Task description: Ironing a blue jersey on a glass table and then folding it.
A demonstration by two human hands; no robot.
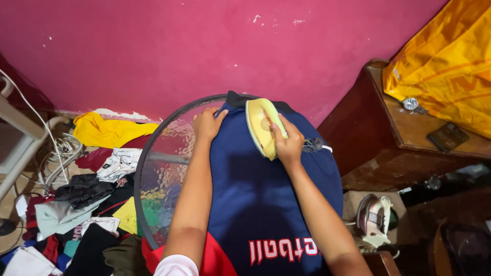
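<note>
A navy blue jersey (261, 189) with red trim and white lettering lies spread over a round glass table (158, 168). My left hand (206, 122) rests flat on the jersey near its dark collar, fingers apart. My right hand (287, 145) grips the handle of a pale yellow clothes iron (260, 125), which is tilted on the cloth close to the collar. The iron's cord runs off to the right past my wrist.
A heap of mixed clothes (87, 204) covers the floor at left, with a yellow garment (105, 130) on top. A wooden cabinet (404, 138) at right carries a yellow bag (450, 61) and a wristwatch (410, 104). A second iron (373, 220) sits below it. Pink wall behind.
</note>
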